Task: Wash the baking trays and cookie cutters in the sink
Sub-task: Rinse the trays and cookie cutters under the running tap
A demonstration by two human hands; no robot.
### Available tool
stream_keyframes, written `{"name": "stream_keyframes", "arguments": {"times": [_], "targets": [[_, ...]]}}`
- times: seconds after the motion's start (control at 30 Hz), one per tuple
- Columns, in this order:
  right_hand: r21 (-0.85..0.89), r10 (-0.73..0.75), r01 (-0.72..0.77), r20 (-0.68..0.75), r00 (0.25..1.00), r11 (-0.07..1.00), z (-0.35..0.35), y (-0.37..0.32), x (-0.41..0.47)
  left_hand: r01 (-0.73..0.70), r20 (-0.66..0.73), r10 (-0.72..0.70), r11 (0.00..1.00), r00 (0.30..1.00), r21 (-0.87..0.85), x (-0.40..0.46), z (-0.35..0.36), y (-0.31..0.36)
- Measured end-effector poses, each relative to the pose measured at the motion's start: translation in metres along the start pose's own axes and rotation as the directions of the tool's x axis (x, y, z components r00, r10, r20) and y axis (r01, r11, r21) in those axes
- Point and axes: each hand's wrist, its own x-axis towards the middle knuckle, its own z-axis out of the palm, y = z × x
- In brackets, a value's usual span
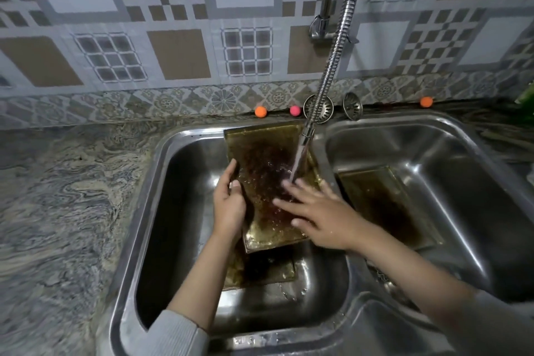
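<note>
Water from the hose tap [306,136] struck a tilted baking tray [261,159]. The left hand [229,205] gripped its left edge to prop it for draining, while the right hand [315,215], fingers flat and spread, rubbed its surface.

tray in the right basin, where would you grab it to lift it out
Probably by the raised rim of the tray in the right basin at its near right edge, coming from above on the right. It lies tilted against the basin slope, so that rim looks exposed and away from the divider.

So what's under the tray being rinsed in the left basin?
Another dark tray lies flat on the basin floor under the tray held by the left hand. Its far part is covered.
</note>
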Motion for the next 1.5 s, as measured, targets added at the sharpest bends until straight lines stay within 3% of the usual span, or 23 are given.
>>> {"name": "stream_keyframes", "arguments": {"times": [0.07,0.13,0.17,0.23,0.33,0.4,0.5,0.6,0.67,0.77,0.87,0.97,1.03,1.07,1.13,1.27,1.4,1.5], "targets": [[-0.022,0.184,-0.188,-0.110,0.977,0.982,-0.004,0.019,-0.004,0.014,-0.015,-0.014,1.000,1.000,0.006,0.004,-0.004,-0.004],[0.256,0.347,-0.288,-0.225,0.910,0.923,-0.005,0.023,-0.004,0.011,-0.018,-0.011,1.000,1.000,0.015,0.005,-0.002,-0.004],[0.489,0.414,-0.263,-0.231,0.881,0.832,-0.005,0.020,-0.003,0.004,-0.009,-0.004,1.000,1.000,0.017,0.004,-0.001,-0.003],[0.836,0.478,-0.138,-0.162,0.863,0.531,-0.005,0.011,-0.001,-0.001,0.014,0.000,1.000,1.000,0.021,0.003,0.002,-0.004],[0.967,0.510,0.011,-0.144,0.848,0.255,-0.009,0.000,-0.004,0.017,0.047,-0.022,0.994,0.999,0.104,0.004,0.001,-0.017],[0.989,0.545,0.047,-0.116,0.830,0.138,-0.010,-0.006,-0.002,0.022,0.104,-0.043,0.980,0.994,0.199,0.004,-0.003,-0.026],[0.991,0.607,-0.003,-0.078,0.791,0.131,-0.007,-0.018,0.006,-0.016,0.243,-0.037,0.977,0.969,0.213,-0.003,0.001,-0.022],[0.981,0.569,0.005,-0.118,0.814,0.195,-0.021,-0.049,0.009,0.010,0.469,0.003,1.000,0.883,-0.026,-0.012,0.017,-0.005],[0.988,0.516,0.011,-0.091,0.851,0.157,-0.026,-0.065,0.008,0.101,0.555,-0.009,0.985,0.832,-0.136,-0.019,0.027,0.005],[0.995,0.459,0.013,-0.057,0.887,0.098,-0.011,-0.066,0.014,0.184,0.488,-0.073,0.966,0.870,-0.182,-0.025,0.033,0.012],[0.999,0.413,0.009,-0.022,0.910,0.035,-0.002,-0.062,0.016,0.156,0.374,-0.077,0.971,0.924,-0.183,-0.024,0.026,0.009],[0.988,0.394,0.048,-0.103,0.913,0.146,0.001,-0.062,0.019,0.110,0.233,-0.065,0.976,0.970,-0.187,-0.021,0.019,0.008],[0.916,0.429,0.033,-0.219,0.876,0.400,0.006,-0.055,0.027,0.094,0.214,-0.056,0.981,0.975,-0.171,-0.022,0.016,0.008],[0.833,0.428,-0.022,-0.262,0.865,0.553,0.009,-0.046,0.033,0.094,0.231,-0.052,0.980,0.972,-0.174,-0.022,0.014,0.010],[0.648,0.423,-0.165,-0.265,0.867,0.744,0.006,-0.025,0.047,0.142,0.279,-0.075,0.964,0.957,-0.226,-0.023,0.009,0.010],[0.391,0.497,-0.395,-0.203,0.844,0.831,-0.027,-0.001,0.076,0.273,0.383,-0.135,0.903,0.914,-0.333,-0.030,0.005,0.012],[0.264,0.251,-0.193,-0.205,0.946,0.945,-0.035,-0.037,0.063,0.311,0.408,-0.147,0.875,0.901,-0.371,-0.028,0.006,0.014],[0.208,0.152,-0.107,-0.214,0.965,0.972,-0.022,-0.033,0.027,0.346,0.391,-0.176,0.838,0.903,-0.422,-0.020,0.001,0.012]]}}
